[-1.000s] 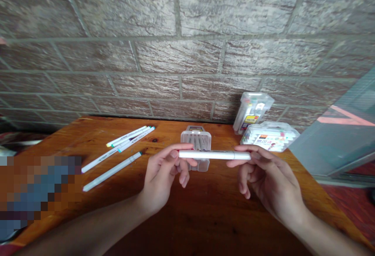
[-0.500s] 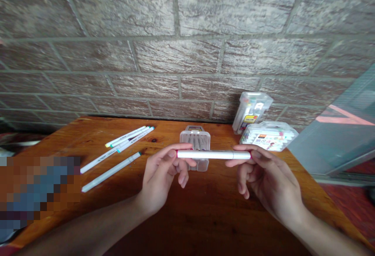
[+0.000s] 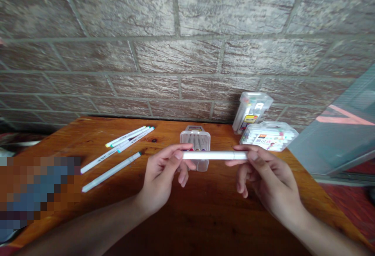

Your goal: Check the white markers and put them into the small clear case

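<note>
The left hand and right hand are clamping their fingers on opposite ends of a white marker, which is spanning between them above the surface, short of its far edge.

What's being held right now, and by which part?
A white marker, held level by its two ends: left hand on one, right hand on the other.

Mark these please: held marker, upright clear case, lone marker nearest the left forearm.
Held marker (image 3: 209,155), head view: middle of the white barrel.
Upright clear case (image 3: 251,119), head view: label on its front.
Lone marker (image 3: 111,172), head view: mid-barrel.
</note>
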`<state>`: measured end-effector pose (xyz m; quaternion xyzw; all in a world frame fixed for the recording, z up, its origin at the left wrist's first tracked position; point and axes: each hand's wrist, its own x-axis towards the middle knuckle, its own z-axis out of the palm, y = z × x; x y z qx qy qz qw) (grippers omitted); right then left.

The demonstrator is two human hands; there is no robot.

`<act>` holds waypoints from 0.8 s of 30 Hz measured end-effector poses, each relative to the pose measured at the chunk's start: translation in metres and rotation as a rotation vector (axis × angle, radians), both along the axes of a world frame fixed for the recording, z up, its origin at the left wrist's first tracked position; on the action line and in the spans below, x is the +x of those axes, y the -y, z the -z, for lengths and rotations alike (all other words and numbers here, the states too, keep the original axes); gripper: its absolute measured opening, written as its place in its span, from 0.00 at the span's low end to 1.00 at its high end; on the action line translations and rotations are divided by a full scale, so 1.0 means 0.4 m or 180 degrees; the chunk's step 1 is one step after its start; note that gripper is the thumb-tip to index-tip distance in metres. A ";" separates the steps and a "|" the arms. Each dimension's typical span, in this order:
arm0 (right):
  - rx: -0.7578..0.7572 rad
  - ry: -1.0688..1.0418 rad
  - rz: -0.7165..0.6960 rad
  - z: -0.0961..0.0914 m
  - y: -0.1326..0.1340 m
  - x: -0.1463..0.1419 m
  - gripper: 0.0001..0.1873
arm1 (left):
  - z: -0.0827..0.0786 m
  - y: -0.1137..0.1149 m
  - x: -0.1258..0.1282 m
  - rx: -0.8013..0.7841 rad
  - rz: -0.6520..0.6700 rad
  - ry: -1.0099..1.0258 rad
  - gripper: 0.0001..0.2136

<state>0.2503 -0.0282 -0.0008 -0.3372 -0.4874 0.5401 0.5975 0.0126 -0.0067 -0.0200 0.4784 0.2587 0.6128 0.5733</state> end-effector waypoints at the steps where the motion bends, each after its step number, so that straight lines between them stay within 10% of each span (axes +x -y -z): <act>1: 0.0021 0.0040 0.0015 0.000 -0.001 -0.001 0.13 | 0.000 0.000 0.000 0.0013 -0.0001 -0.0047 0.12; 24: 0.0353 0.0908 0.0544 0.026 0.002 -0.007 0.12 | -0.017 0.004 0.001 0.0266 -0.0351 -0.1131 0.08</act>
